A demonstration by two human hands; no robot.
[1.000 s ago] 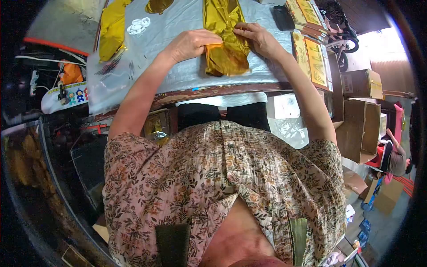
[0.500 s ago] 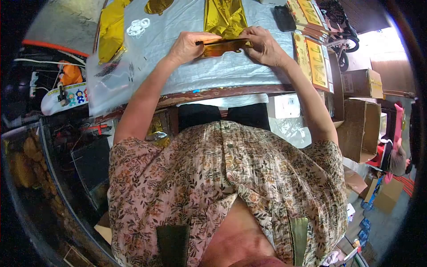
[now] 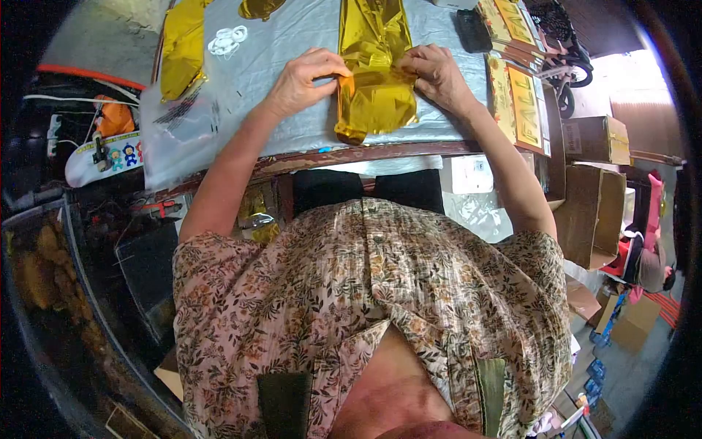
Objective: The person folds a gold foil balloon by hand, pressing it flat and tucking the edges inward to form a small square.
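- Foil balloon point(image 3: 374, 80), gold, crinkled and deflated, lay lengthwise on the table's silver plastic cover point(image 3: 292, 124), its rounded lower end close to the front edge.
- Left hand point(image 3: 303, 73) pinched the foil balloon's left edge at mid-length; right hand point(image 3: 439, 73) gripped the opposite edge, fingers curled onto the foil.
- Work appeared partway done: the foil looked gathered at the pinch, while the lower half lay spread and unfolded.
- Other gold foil pieces point(image 3: 183, 47) and small white rings point(image 3: 227, 42) lay at far left; yellow printed cards point(image 3: 523, 102) were stacked at right, with brown cardboard boxes point(image 3: 596, 197) beyond.
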